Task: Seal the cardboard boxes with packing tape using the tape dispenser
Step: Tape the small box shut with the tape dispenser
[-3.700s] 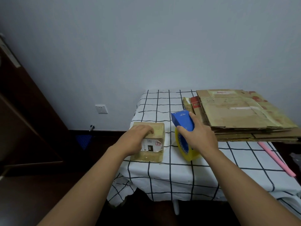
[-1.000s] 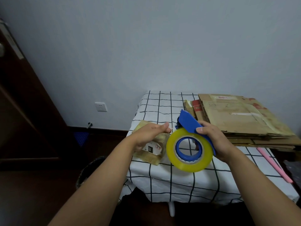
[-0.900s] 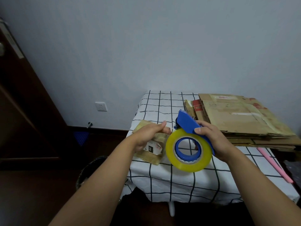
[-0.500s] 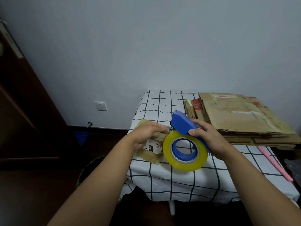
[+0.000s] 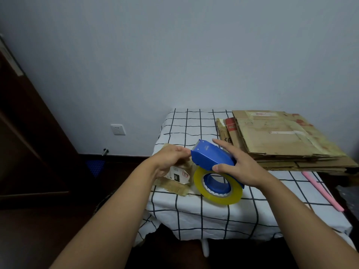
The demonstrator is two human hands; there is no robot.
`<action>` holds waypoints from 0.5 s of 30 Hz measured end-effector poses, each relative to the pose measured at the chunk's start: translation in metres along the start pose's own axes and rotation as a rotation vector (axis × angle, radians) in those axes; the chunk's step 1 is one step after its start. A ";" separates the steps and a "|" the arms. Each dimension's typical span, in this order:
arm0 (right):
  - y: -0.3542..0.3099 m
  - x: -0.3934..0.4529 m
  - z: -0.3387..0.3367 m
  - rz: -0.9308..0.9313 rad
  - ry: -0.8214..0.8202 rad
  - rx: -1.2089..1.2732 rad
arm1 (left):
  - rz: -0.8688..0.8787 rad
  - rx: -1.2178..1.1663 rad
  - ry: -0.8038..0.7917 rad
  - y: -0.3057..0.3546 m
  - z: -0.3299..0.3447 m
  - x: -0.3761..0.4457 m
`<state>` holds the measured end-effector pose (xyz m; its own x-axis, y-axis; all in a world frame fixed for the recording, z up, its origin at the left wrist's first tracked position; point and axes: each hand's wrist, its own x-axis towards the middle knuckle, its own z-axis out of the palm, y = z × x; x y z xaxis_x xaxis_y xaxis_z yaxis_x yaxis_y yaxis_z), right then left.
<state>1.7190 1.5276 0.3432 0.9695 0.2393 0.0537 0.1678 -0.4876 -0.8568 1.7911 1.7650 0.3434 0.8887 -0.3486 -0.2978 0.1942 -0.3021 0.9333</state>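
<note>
While the right hand (image 5: 240, 167) grips the tape dispenser (image 5: 212, 157), the left hand (image 5: 171, 159) clasps the "080"-labelled box (image 5: 177, 178).

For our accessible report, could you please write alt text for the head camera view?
A person's right hand holds a blue tape dispenser with a yellow tape roll beside a small cardboard box, where the left hand rests, on a checked tablecloth. Flattened cardboard is stacked at the right.

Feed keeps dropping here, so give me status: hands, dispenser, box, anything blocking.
Right hand grips tape dispenser, raised. Left hand on small cardboard box, fingers at dispenser's front. Flat cardboard stack alongside, not blocking.
</note>
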 end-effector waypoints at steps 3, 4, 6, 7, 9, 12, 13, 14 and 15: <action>-0.002 -0.001 -0.001 -0.042 -0.030 -0.143 | -0.004 0.053 -0.060 0.002 -0.002 0.000; -0.002 -0.002 -0.003 -0.053 -0.040 -0.198 | -0.015 0.071 -0.069 0.003 -0.003 0.001; -0.002 -0.002 -0.007 -0.077 -0.061 -0.292 | -0.042 0.113 -0.067 0.005 -0.003 0.003; -0.001 -0.002 -0.008 -0.086 -0.073 -0.331 | -0.053 0.140 -0.060 0.006 -0.003 0.004; 0.001 -0.002 -0.011 -0.089 -0.107 -0.398 | -0.079 0.210 -0.045 0.009 -0.002 0.008; 0.006 -0.003 -0.012 -0.071 -0.141 -0.442 | -0.121 0.320 -0.033 0.014 -0.001 0.014; 0.007 -0.003 -0.013 -0.061 -0.144 -0.447 | -0.130 0.348 -0.031 0.015 0.000 0.015; 0.007 -0.003 -0.014 -0.051 -0.148 -0.460 | -0.137 0.363 -0.031 0.016 0.000 0.016; 0.006 -0.002 -0.014 -0.042 -0.153 -0.479 | -0.140 0.365 -0.032 0.016 0.001 0.017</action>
<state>1.7206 1.5120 0.3450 0.9289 0.3695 -0.0235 0.3038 -0.7970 -0.5220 1.8091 1.7528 0.3533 0.8495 -0.3074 -0.4288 0.1471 -0.6425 0.7520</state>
